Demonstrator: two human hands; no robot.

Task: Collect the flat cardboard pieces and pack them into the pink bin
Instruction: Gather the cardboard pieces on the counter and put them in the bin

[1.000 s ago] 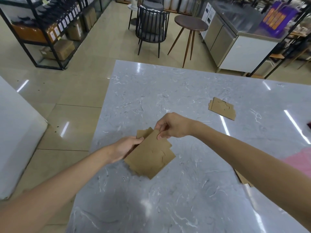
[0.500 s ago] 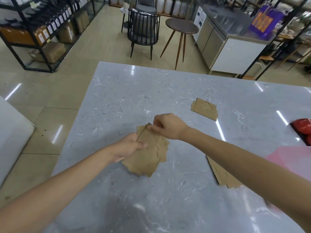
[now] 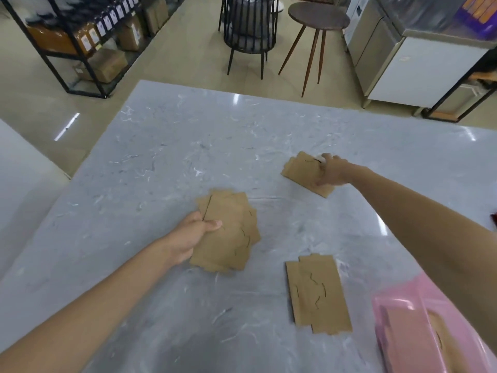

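My left grip (image 3: 196,232) is clamped on a fanned stack of flat cardboard pieces (image 3: 228,232), thumb on top, beyond the pink bin (image 3: 403,319). My right grip (image 3: 329,172) lies on a farther cardboard piece (image 3: 300,172), fingers curled at its edge; closure blurred, can't tell. Another piece (image 3: 317,294) lies flat on the tabletop (image 3: 161,162) just beside the bin.

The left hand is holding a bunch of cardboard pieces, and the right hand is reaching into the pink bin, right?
Not quite. The left hand does hold the stack of cardboard pieces, but the right hand is not in the pink bin. The head view shows it stretched out over the table, on the far cardboard piece.
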